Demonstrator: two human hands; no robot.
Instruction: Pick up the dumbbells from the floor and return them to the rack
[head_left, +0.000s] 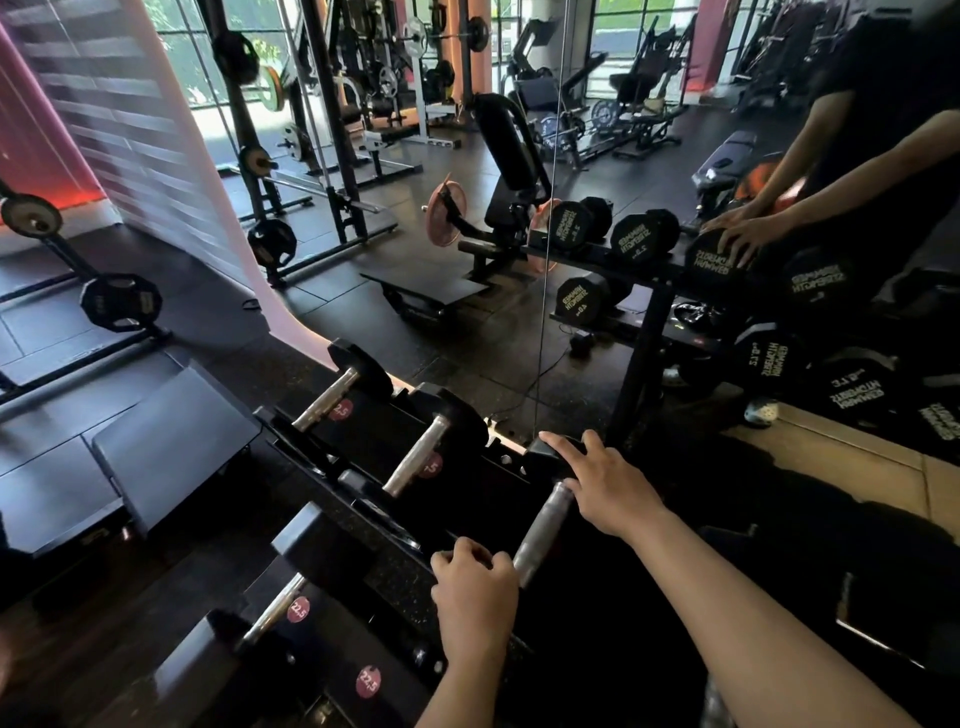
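Note:
A black hex dumbbell with a steel handle lies on the top tier of the dumbbell rack, right of two racked dumbbells. My left hand is curled around its near end, which is dark and mostly hidden. My right hand lies on its far head, fingers spread and index finger stretched forward. The mirror behind the rack reflects both hands on that dumbbell.
On the top tier sit the 2.5 dumbbell and the 7.5 dumbbell. A 22.5 dumbbell rests on the lower tier. A padded bench stands to the left. Plate-loaded machines fill the far left.

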